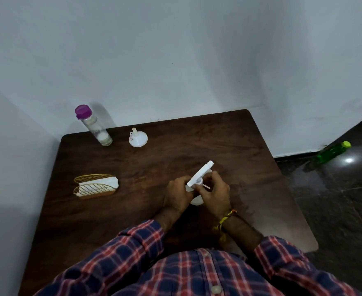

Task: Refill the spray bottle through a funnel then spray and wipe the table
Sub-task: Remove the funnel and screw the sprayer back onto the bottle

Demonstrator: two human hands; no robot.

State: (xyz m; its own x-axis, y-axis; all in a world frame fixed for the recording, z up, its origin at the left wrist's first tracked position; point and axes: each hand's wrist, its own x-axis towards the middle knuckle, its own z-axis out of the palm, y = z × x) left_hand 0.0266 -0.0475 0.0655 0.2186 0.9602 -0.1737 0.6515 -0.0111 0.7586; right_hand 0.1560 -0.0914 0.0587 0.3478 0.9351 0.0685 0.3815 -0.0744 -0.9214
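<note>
While the left hand (176, 194) wraps round the white spray bottle (196, 198) near the middle of the table (229, 142), the right hand (215, 192) is pinched on its trigger head (200, 174), with the funnel (138, 138) upside down and the purple-capped bottle (93, 126) back by the wall, napkin holder (95, 185) off left.

A plaid shirt (197, 272) fills the lower frame — navy, red, white, pale buttons. Both sleeves are rolled up. The right wrist wears a yellow-red thread band (226, 218).
</note>
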